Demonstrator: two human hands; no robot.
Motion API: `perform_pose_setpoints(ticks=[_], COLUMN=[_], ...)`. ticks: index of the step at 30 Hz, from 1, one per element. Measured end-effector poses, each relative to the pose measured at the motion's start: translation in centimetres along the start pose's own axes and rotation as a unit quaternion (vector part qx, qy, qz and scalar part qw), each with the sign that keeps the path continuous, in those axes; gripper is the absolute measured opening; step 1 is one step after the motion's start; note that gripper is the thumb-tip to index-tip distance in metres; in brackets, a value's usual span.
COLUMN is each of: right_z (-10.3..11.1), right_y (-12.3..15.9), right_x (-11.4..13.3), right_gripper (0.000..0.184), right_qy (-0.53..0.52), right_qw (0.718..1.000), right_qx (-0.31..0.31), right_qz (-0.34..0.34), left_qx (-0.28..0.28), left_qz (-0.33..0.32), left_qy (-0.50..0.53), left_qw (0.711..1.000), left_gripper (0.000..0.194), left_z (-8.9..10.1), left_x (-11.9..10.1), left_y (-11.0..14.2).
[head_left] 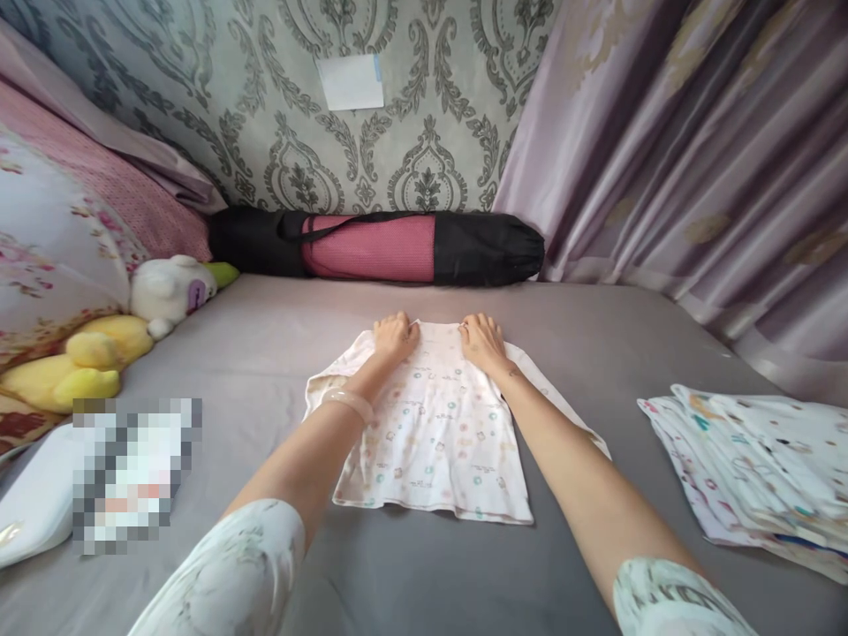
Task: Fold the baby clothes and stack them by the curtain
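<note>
A small white baby shirt [430,433] with a print of tiny coloured figures lies spread flat, its neckline at the far end and its hem towards me. At the left shoulder, beside the neckline, my left hand [396,337] is closed on the cloth, fingers curled. My right hand [483,343] grips the opposite shoulder in the same way, and its fingertips are partly hidden. Both sleeves stick out to the sides, partly covered by my forearms. Some creases run across the shirt's lower half.
Folded printed clothes [761,459] are stacked at the right on the grey sheet [265,406]. A black and pink rolled bag [371,247] lies along the wall. Plush toys [169,291], a white object [40,495] and a blurred-out item [139,477] are at the left.
</note>
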State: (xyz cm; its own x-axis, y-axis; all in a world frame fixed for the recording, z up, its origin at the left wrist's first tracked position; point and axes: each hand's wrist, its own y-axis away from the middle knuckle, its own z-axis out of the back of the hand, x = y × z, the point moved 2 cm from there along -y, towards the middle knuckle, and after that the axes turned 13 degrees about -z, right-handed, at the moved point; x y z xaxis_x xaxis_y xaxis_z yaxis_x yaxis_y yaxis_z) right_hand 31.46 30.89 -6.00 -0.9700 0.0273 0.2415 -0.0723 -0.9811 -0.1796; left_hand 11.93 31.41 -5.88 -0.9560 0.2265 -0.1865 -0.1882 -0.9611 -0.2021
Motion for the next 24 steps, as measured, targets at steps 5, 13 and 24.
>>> perform_pose_setpoints(ticks=[5,13,24], right_z=[0.2,7.7,9.8], right_y=[-0.3,2.4,13.5], right_x=[0.2,-9.2,-14.7], right_gripper=[0.033,0.024,0.036], right_qy=[-0.011,-0.154,-0.074], right_qw=[0.999,0.986,0.970], right_qx=[0.032,0.039,0.160], right_qz=[-0.005,-0.060,-0.167], left_qx=[-0.049,-0.060,-0.006], left_qz=[-0.019,-0.120,-0.338], left_qy=[-0.107,-0.105,0.168], left_qw=[0.993,0.985,0.926], left_gripper=[0.033,0.029,0.034], left_z=[-0.3,1.9,-1.4], left_x=[-0.8,-2.9,-12.5], left_y=[0.4,0.7,1.9])
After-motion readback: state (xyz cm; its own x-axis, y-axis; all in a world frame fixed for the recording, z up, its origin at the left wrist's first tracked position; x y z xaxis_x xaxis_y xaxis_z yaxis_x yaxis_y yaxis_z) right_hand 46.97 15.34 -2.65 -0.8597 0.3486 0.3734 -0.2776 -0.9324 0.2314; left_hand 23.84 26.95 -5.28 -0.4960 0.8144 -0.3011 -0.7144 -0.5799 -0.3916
